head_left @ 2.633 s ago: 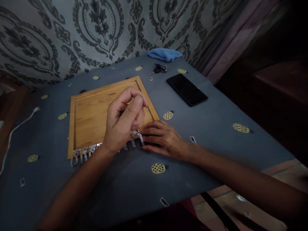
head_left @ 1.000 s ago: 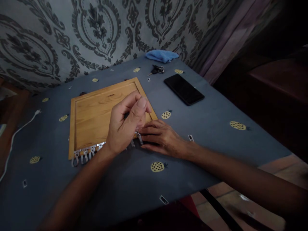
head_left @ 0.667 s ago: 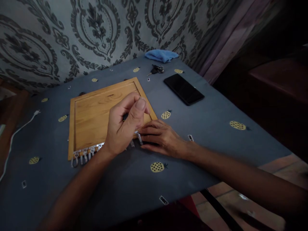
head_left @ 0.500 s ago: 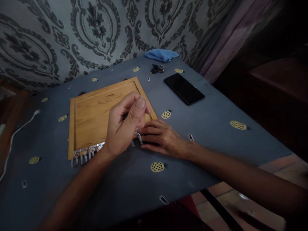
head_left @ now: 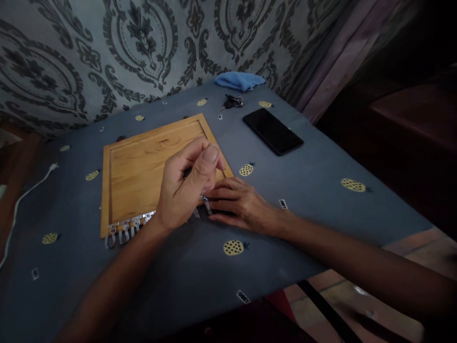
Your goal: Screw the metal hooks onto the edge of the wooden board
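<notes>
A wooden board (head_left: 135, 176) with a raised frame lies flat on the table, its grain showing. Along its near edge runs a metal hook strip (head_left: 125, 226) with several hooks hanging over the side. My left hand (head_left: 189, 181) is closed above the strip's right half, thumb on top; a small dark bit shows between its fingers, but what it grips is mostly hidden. Beside it, my right hand (head_left: 243, 206) rests low at the board's near right corner, fingers pressed against the end of the hook strip. Its fingertips are partly covered by my left hand.
A black phone (head_left: 273, 131) lies right of the board. Behind it are keys (head_left: 233, 102) and a blue cloth (head_left: 240, 81) near the patterned curtain (head_left: 143, 43). A white cable (head_left: 30, 193) runs along the left side. The tablecloth (head_left: 321, 209) has pineapple prints.
My left hand has shifted very slightly to the right, still closed. My right hand and the board stay in place; the view moves a little.
</notes>
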A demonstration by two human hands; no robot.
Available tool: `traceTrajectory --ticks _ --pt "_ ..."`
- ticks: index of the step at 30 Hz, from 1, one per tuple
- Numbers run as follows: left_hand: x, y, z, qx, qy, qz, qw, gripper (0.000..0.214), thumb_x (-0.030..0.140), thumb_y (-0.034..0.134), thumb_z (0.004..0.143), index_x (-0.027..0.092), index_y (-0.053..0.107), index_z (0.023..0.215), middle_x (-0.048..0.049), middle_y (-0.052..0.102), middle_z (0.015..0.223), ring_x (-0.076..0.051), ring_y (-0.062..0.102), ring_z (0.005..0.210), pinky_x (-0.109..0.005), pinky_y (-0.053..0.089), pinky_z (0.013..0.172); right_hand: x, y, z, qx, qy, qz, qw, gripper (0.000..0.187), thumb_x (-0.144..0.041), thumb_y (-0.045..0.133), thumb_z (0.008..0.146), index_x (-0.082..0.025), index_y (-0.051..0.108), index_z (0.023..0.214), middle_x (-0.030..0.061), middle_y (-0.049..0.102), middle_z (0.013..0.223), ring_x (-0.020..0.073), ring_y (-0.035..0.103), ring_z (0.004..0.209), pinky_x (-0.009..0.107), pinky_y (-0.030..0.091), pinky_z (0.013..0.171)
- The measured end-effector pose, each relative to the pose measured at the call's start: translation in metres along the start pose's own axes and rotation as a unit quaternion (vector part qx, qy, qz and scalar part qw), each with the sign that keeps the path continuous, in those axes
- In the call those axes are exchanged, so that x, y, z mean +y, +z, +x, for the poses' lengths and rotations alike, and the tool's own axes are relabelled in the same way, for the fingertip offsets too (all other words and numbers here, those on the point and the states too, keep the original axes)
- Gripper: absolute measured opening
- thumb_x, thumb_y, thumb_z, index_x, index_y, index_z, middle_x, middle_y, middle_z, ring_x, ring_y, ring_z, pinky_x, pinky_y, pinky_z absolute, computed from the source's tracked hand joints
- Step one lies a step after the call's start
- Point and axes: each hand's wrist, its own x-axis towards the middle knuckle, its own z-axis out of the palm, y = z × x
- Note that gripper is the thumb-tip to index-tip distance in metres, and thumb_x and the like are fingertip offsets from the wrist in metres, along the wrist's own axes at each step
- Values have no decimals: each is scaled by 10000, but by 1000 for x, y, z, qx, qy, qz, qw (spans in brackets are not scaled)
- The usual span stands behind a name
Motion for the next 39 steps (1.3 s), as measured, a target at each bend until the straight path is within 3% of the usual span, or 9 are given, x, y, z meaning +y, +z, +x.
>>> traceTrajectory --ticks 13,17,23,27,31,33,39 --pt "0 -13 9 -145 -46 -18 988 294 451 552 999 217 626 837 48 429 533 -75 341 444 -265 324 476 -1 -2 2 -17 -1 -1 1000 255 -359 579 1008 -184 762 1043 81 764 1134 246 658 1095 463 522 980" --pt "-1 -11 10 -130 -45 -23 990 272 420 550 1005 217 617 837 56 420 530 -70 329 438 -257 319 471 -1 -2 2 -5 -3 -2 1000 239 -358 602 997 -180 758 1030 70 770 1118 247 662 1073 454 530 963" --pt "-2 -2 9 -57 -16 5 998 329 473 542 1001 211 585 805 65 372 529 -74 333 449 -249 297 452 -2 -2 2 15 -14 0 1000 246 -343 607 993 -154 763 1007 88 774 1083 252 656 1050 433 547 896" --pt "-2 -6 9 -43 -14 52 998 311 483 570 977 215 594 823 38 439 611 -95 398 519 -262 350 496 -2 -1 1 3 -2 2 1000 243 -357 601 998 -180 762 1043 78 770 1108 249 649 1093 434 535 917" --pt "-1 -20 10 -83 -21 79 993 64 275 603 943 217 627 954 3 540 782 -118 504 650 -277 450 618 -1 0 0 -11 5 -1 1000 247 -365 591 1004 -202 761 1079 71 767 1117 242 651 1095 440 525 930" --pt "4 -25 11 -105 -25 118 987 86 189 579 924 212 620 997 -12 580 869 -125 564 730 -278 482 688 -1 0 0 -9 4 -2 1000 252 -363 590 1005 -193 760 1081 73 766 1118 239 651 1088 432 525 932" --pt "32 -38 13 -215 -14 310 926 73 256 543 974 201 573 1013 -26 616 951 -140 604 865 -244 501 713 -2 -1 0 -10 6 -4 1000 253 -374 601 999 -193 764 1068 71 768 1114 237 652 1086 425 525 931"
